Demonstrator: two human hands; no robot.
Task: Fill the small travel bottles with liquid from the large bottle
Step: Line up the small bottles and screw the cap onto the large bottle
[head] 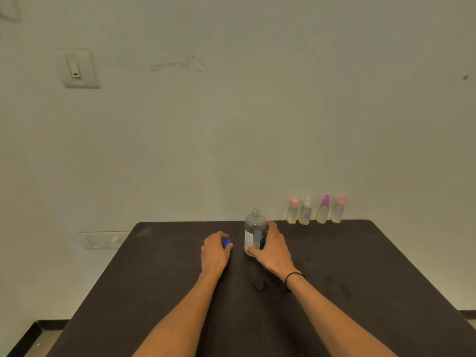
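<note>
A large clear bottle (pixel 253 229) with a white and blue label stands upright and uncapped near the middle of the dark table (pixel 164 284). My right hand (pixel 273 247) wraps around its lower half. Just to the left, my left hand (pixel 215 249) rests on the table with its fingers closed on the bottle's blue cap (pixel 226 242). Several small travel bottles stand in a row at the table's far edge against the wall: one with a pink cap (pixel 292 212), a white sprayer (pixel 305 212), a purple sprayer (pixel 323 210) and another pink-capped one (pixel 338 210).
A pale wall rises directly behind the table, with a switch plate (pixel 80 68) high on the left and a socket plate (pixel 103 239) low by the table's left corner. Faint wet marks (pixel 260 286) show on the tabletop near my right wrist.
</note>
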